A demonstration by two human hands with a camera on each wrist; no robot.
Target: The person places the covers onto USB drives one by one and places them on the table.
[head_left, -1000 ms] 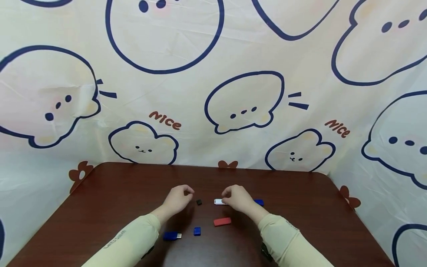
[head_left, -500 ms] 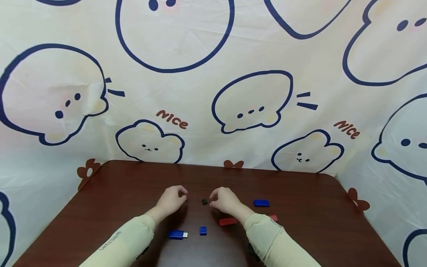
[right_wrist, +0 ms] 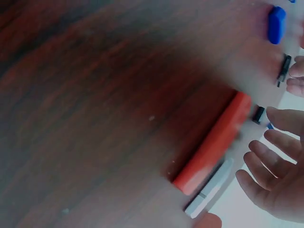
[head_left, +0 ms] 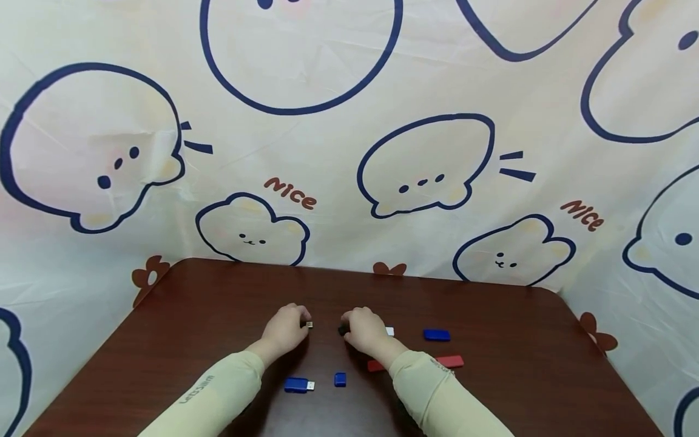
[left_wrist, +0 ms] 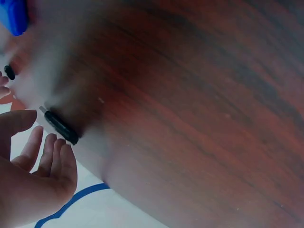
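My left hand [head_left: 285, 329] is beside a black USB stick [left_wrist: 61, 127], fingers loosely bent, thumb apart from them. In the left wrist view the stick appears to lie on the table just beyond the fingertips; whether they touch it cannot be made out. Its metal plug [head_left: 309, 325] shows past the hand in the head view. My right hand [head_left: 367, 331] has its fingers spread around a small black cap [right_wrist: 259, 115], which sits close to the thumb tip. Behind that hand lies a white USB stick [right_wrist: 209, 188], partly hidden in the head view.
A red USB stick [right_wrist: 213, 142] lies under the right forearm. Farther right is a blue stick [head_left: 437, 335]. Nearer the front lie a blue USB stick [head_left: 296, 385] with bare plug and a blue cap [head_left: 340, 379]. A patterned cloth [head_left: 327, 152] rises behind the brown table [head_left: 218, 291].
My right hand has moved left, off the white stick and over to the black cap. The left hand has shifted slightly, and the black stick's plug now shows. The head view has turned a little.
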